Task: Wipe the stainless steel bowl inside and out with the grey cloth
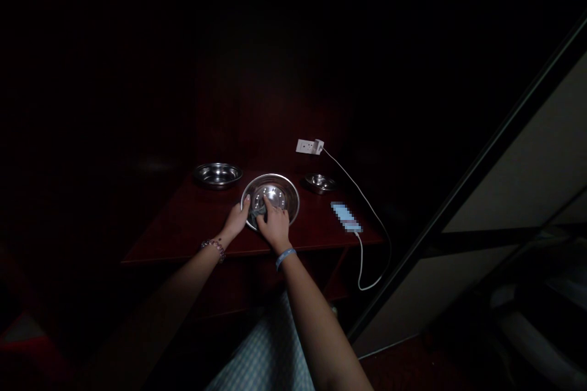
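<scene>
1. Plainly, in the head view, holding a steel bowl (277, 194) over the front part of the red-brown table (183, 232), tipped towards the camera; hard to tell whether resting on the wood or lifted just clear.
2. With the left hand (237, 218), gripping the bowl's left side, thumb over the rim, remaining fingers mostly hidden.
3. With the right hand (276, 227), reaching inside, index finger stretched towards the bottom, at a dark grey cloth (255, 212); impossible to say whether closed on the cloth or merely pressing.
4. Judging by this pose, partway through wiping the inside, not yet finished; cloth only at the bowl's left part, with far and right wall uncovered.
5. Farther back, at left a shallow steel dish (217, 177), at right a small steel bowl (320, 183), both apart from the hands; too dark to judge whether already wiped or left to do.
6. At the table's right, near the edge, a pixelated phone (346, 217), apparently outside the work.
</scene>
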Action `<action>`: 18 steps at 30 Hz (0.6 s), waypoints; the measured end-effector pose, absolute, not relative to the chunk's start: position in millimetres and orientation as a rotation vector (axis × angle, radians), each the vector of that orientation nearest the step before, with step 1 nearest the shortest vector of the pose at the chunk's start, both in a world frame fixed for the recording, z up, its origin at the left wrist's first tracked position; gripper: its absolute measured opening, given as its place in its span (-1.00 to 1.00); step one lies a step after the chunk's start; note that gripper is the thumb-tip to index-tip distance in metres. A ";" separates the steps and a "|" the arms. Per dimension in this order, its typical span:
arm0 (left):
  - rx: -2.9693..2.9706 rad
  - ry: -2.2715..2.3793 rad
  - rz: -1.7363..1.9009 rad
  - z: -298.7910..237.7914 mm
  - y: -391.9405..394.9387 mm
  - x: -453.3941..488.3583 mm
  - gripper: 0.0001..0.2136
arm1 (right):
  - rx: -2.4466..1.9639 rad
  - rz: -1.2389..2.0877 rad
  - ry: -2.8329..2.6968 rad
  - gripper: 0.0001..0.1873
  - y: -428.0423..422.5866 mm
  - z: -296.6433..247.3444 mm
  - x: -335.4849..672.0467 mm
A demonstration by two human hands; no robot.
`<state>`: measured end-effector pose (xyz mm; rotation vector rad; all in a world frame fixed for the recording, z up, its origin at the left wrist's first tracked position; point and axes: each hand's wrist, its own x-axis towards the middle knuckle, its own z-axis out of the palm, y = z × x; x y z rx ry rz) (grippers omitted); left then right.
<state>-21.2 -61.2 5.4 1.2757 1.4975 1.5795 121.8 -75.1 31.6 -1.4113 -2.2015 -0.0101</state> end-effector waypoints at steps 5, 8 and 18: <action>1.296 1.491 1.585 6.3 -62.2 -20.4 -0.43 | -1.441 -0.032 -2.192 -0.31 -73.3 30.2 120.7; 1.291 1.497 1.583 6.3 -62.0 -20.9 -0.47 | -1.450 -0.030 -2.190 -0.30 -72.2 29.2 120.4; 1.274 1.506 1.591 6.9 -62.6 -20.4 -0.49 | -1.428 -0.020 -2.188 -0.34 -73.0 29.3 120.8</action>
